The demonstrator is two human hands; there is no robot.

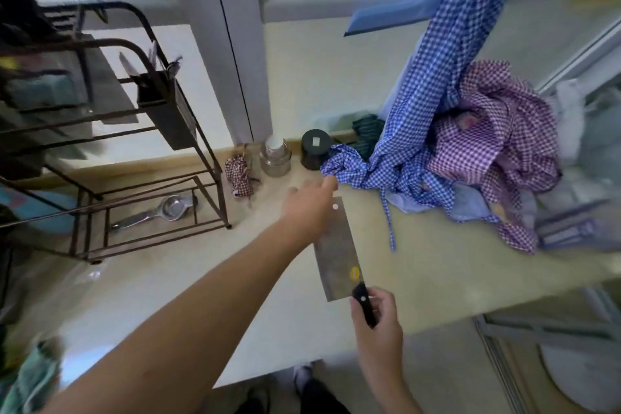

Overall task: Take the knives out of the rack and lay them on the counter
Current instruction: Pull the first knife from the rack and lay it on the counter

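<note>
Right hand (376,312) grips the cleaver (339,255) by its handle, blade flat over the counter (437,262) for laying; left hand (311,208) open, empty

The right hand (376,323) grips the black handle of a cleaver (337,255) over the table (437,265), the left hand (311,208) spread open beside its blade.

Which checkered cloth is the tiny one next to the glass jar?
The small red-and-white checkered bundle, just left of the glass jar. The blue checkered cloth and purple checkered cloth are large heaps farther right.
</note>
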